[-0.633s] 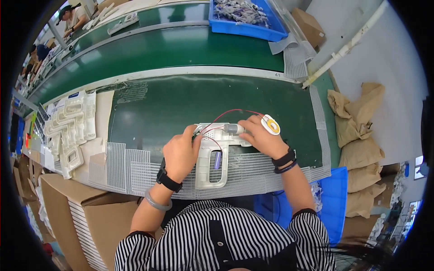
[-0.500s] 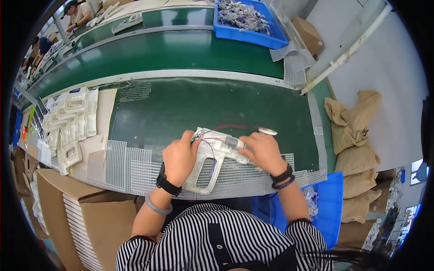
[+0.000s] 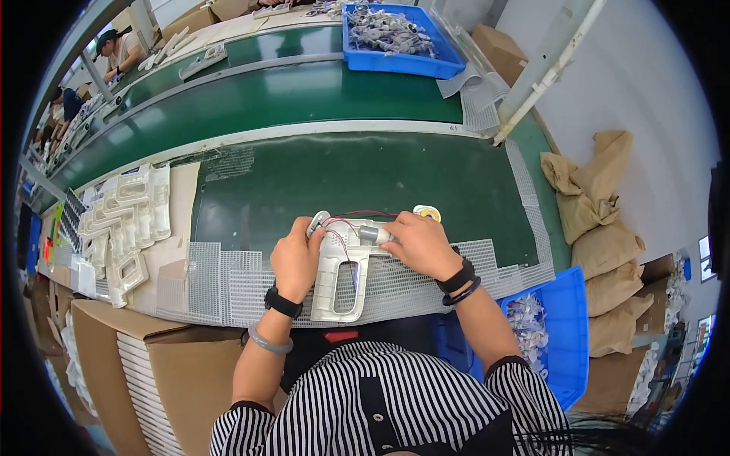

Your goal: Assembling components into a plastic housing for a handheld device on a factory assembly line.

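A white plastic housing half with a looped handle (image 3: 324, 292) lies on the mat at the table's near edge. My left hand (image 3: 295, 257) pinches a small round grey-white part (image 3: 319, 221) at the housing's upper left corner. Between the fingers of my right hand (image 3: 423, 245) is a small grey cylindrical motor (image 3: 371, 233), held at the top of the housing. Red wires (image 3: 357, 213) run from the round part toward the right. Just beyond my right hand sits a round white piece with a yellow centre (image 3: 428, 213), partly hidden by my fingers.
Several white housing halves (image 3: 144, 199) are stacked on cardboard at the left. A blue tray of small parts (image 3: 407, 62) stands across the green belt (image 3: 289, 93). Near my right arm is a blue bin (image 3: 561, 327); an open carton (image 3: 171, 372) is at lower left. Brown sacks (image 3: 601, 251) are piled right.
The housing has turned more upright. My right hand has moved slightly left and up with the motor, and the round piece beyond it has shifted left. My left hand has moved slightly left.
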Demonstrator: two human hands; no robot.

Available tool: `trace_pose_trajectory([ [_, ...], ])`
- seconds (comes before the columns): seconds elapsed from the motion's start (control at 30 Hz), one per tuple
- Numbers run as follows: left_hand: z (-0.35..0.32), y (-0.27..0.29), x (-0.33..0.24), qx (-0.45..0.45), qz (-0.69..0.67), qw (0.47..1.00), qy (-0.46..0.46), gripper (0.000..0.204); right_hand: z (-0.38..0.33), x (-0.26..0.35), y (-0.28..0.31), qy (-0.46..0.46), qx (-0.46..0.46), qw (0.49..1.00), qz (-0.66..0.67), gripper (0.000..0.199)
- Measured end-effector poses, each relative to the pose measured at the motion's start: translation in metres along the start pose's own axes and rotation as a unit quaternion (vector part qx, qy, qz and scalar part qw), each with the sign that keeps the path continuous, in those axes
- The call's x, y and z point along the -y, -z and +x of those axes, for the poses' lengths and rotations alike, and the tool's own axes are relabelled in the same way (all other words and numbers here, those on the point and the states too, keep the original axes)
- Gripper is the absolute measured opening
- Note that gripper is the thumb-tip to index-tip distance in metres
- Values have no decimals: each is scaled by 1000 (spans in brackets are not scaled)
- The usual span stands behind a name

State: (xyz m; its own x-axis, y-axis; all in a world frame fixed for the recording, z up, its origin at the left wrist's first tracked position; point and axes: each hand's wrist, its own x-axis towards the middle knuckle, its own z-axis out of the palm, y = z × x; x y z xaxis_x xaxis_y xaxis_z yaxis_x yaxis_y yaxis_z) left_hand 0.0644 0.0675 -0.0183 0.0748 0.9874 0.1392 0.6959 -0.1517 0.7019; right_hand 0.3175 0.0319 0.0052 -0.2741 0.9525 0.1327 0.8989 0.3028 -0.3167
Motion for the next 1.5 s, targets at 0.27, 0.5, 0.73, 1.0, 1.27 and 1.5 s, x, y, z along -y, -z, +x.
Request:
trace_pose_trajectory([
  [0.27,-5,-5,-3,30,12,999,-13,22,-8,23,30,-42,52,991,-118,31],
  [0.5,-8,-10,1,-1,-22,999,-29,25,-10,12,5,-39,-5,998,-48,30],
  [0.73,-9,-7,-1,4,15,999,-35,21,-10,17,-11,8,-51,998,-22,30],
  [1.0,-4,-5,1,-62,13,997,-41,19,-5,15,-22,13,-46,997,-68,31],
  [1.27,2,-1,-2,-33,51,998,-24,23,-14,12,-30,56,-137,988,-46,43],
  [1.5,-3,-10,3,-24,140,989,-41,25,-21,16,-32,11,-82,996,18,56],
])
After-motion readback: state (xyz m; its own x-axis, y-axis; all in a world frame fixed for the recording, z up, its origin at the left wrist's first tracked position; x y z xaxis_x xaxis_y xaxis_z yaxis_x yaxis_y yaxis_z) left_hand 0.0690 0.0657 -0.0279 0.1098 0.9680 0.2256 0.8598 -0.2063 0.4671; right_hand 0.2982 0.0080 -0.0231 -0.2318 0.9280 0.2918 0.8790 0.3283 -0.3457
